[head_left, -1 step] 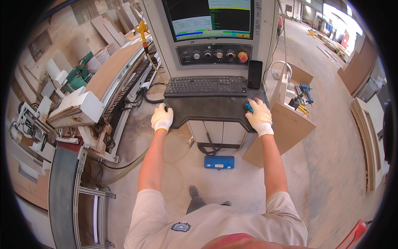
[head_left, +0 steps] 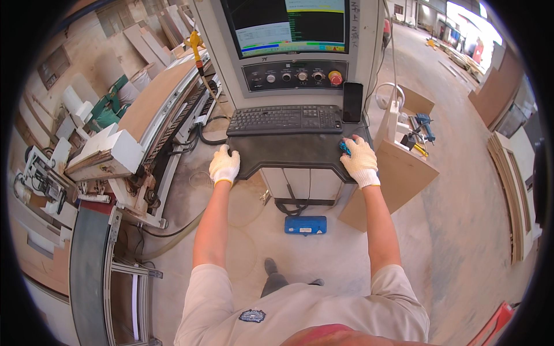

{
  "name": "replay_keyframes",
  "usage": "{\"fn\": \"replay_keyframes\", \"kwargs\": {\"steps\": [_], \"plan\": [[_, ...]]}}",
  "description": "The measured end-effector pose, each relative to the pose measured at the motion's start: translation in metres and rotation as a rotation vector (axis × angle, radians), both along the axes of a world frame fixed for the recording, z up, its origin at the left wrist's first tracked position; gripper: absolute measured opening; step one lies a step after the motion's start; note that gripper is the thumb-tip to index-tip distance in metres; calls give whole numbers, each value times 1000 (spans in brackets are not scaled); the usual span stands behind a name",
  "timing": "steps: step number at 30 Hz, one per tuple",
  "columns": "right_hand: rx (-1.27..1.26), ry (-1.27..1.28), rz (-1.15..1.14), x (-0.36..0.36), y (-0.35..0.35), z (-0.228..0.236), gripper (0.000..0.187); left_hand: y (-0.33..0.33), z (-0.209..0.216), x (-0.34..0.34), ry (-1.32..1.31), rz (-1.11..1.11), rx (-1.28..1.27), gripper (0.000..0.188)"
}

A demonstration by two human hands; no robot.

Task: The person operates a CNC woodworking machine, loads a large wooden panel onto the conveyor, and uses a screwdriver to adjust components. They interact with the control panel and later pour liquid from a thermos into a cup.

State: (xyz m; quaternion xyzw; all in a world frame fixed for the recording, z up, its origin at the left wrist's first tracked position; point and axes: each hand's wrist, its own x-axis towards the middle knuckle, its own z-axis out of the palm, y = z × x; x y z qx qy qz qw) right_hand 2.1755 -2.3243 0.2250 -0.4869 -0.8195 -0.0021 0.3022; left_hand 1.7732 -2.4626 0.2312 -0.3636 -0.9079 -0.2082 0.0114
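Resting left hand (head_left: 224,164) and right hand (head_left: 360,161) at opposite ends of a black shelf (head_left: 280,151)

Reaching forward on bare forearms (head_left: 212,222), wearing cream knitted gloves (head_left: 366,176), holding the hands well apart. Setting the left hand on the shelf's left corner, parting thumb from fingers, but showing too little of the fingertips to tell any clamping on the edge. Curling the right hand over a small blue object (head_left: 344,148) on the shelf's right end, revealing part of it beside the thumb. Facing a black keyboard (head_left: 283,119) lying along the shelf's back, with a dark phone (head_left: 352,102) standing upright by its right end. Looking farther to a button panel (head_left: 293,84) with a red knob (head_left: 335,78), then to a lit screen (head_left: 271,23) above.
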Motion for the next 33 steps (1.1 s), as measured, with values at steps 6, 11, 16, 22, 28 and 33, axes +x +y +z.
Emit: {"fn": "replay_keyframes", "kwargs": {"steps": [6,11,16,22,28,33], "plan": [[23,19,-1,2,0,-3,43,2,-2,-1,21,-17,7,55],[17,9,7,3,0,-4,45,3,-4,-3,53,-14,-28,55],[12,19,-1,3,3,-7,42,4,-6,-4,54,-13,-12,56],[20,-6,4,4,1,-2,58,2,-2,-1,57,-28,-19,56],[-123,106,-36,-3,-9,16,82,-4,-4,2,62,-11,77,49],[-98,179,-139,3,-20,12,79,-17,-13,-2,146,-158,302,43]]}}
